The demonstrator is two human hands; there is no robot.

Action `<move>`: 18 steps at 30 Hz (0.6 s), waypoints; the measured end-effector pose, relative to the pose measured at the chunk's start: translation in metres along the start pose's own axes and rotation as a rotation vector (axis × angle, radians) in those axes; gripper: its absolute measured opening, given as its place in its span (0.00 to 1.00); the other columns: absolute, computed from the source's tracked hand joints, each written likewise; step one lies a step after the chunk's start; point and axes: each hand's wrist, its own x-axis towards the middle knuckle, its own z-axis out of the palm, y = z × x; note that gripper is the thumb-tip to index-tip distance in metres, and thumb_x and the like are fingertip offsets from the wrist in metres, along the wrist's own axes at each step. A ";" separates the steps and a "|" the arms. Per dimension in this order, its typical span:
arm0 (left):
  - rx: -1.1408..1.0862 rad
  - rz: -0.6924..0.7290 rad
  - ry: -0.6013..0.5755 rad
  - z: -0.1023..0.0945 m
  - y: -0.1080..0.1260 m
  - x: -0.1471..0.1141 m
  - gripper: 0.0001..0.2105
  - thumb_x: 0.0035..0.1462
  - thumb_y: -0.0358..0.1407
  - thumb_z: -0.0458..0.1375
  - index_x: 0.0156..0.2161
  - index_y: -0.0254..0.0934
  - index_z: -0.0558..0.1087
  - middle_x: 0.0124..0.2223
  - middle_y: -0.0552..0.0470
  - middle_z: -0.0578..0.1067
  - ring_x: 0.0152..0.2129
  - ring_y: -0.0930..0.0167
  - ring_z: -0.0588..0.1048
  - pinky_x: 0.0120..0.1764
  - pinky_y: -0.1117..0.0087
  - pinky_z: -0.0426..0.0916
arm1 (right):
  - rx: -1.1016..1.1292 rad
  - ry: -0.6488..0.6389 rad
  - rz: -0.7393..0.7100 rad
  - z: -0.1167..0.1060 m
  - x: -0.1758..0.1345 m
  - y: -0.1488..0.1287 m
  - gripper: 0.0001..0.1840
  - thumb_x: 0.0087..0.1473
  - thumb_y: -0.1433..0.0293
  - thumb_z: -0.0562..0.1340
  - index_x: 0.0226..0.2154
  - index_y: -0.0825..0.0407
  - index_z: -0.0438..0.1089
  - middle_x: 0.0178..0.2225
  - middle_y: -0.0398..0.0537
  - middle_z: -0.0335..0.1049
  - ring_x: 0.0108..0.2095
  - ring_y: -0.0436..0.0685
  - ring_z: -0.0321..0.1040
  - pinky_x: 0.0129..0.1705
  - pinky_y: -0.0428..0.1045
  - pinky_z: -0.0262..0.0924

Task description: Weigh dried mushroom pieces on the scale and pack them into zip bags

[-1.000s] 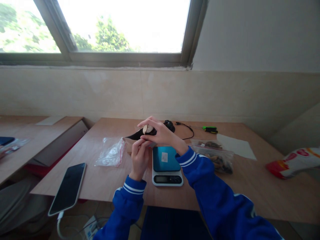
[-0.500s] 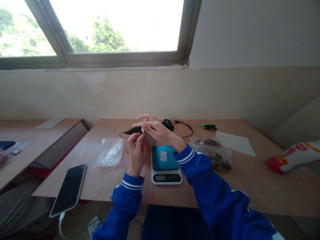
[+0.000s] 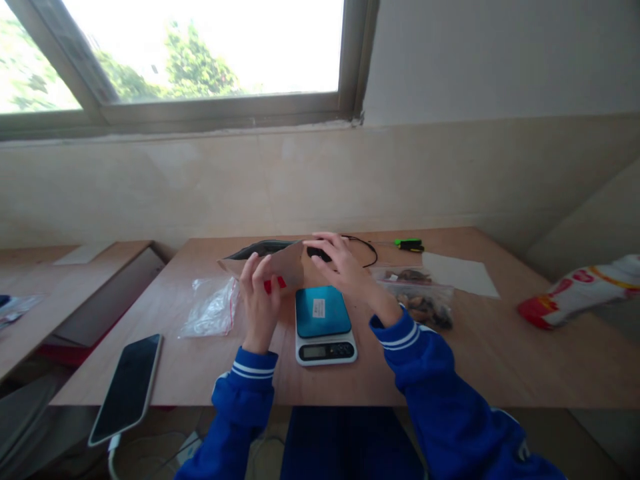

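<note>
A brown paper bag (image 3: 293, 263) with a dark lining lies at the back of the table, its mouth gaping. My left hand (image 3: 259, 303) is at the bag's near side, fingers loosely bent and apart; whether they touch the paper I cannot tell. Red marking shows beside the thumb. To the right of the bag, my right hand (image 3: 347, 270) hovers with fingers spread and nothing visible in them. Below and between both hands stands a kitchen scale (image 3: 324, 312) with a teal plate, bearing only a label. A black object (image 3: 319, 253) shows partly behind my right fingers.
Left lie a clear zip bag (image 3: 210, 307) and a phone (image 3: 127, 387) overhanging the front edge. Right are zip bags of brown pieces (image 3: 425, 307), white paper (image 3: 460, 273), a green-and-black-handled tool (image 3: 409, 245), a black cable (image 3: 373, 248) and a red-and-white bottle (image 3: 575, 290).
My hands have come apart: the right moved right, off the left. The small pale thing between them is out of sight. The paper bag's mouth shows wider, and the view has shifted slightly.
</note>
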 end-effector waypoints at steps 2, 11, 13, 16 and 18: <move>-0.007 -0.025 -0.090 -0.004 -0.004 0.007 0.24 0.61 0.28 0.50 0.61 0.42 0.58 0.66 0.40 0.54 0.64 0.61 0.55 0.61 0.50 0.57 | -0.098 0.031 0.100 -0.016 -0.026 0.023 0.16 0.62 0.66 0.52 0.50 0.48 0.68 0.53 0.55 0.62 0.57 0.62 0.58 0.60 0.61 0.49; -0.069 -0.132 -0.119 -0.022 0.014 0.016 0.20 0.61 0.30 0.50 0.58 0.45 0.64 0.69 0.46 0.51 0.63 0.60 0.57 0.51 0.56 0.69 | -0.744 -0.199 0.687 -0.097 -0.140 0.113 0.14 0.51 0.65 0.60 0.40 0.51 0.74 0.48 0.61 0.66 0.49 0.73 0.61 0.46 0.66 0.58; -0.103 -0.170 -0.093 -0.027 0.030 0.010 0.17 0.62 0.31 0.49 0.56 0.43 0.66 0.68 0.46 0.53 0.59 0.61 0.63 0.49 0.58 0.71 | -0.760 -0.207 0.693 -0.107 -0.147 0.113 0.11 0.51 0.65 0.60 0.35 0.50 0.76 0.46 0.60 0.68 0.48 0.72 0.62 0.45 0.64 0.58; -0.181 -0.258 -0.065 -0.029 0.055 -0.006 0.12 0.63 0.33 0.50 0.49 0.41 0.70 0.62 0.45 0.64 0.50 0.65 0.71 0.45 0.61 0.71 | -0.691 -0.166 0.655 -0.116 -0.147 0.102 0.09 0.50 0.66 0.60 0.29 0.51 0.74 0.40 0.58 0.71 0.45 0.70 0.65 0.43 0.60 0.59; -0.276 -0.344 -0.095 -0.027 0.072 -0.020 0.09 0.62 0.34 0.50 0.44 0.41 0.71 0.51 0.47 0.73 0.44 0.67 0.73 0.43 0.63 0.71 | -0.523 -0.154 0.626 -0.121 -0.145 0.088 0.09 0.52 0.66 0.58 0.28 0.52 0.71 0.35 0.55 0.73 0.39 0.65 0.69 0.39 0.56 0.61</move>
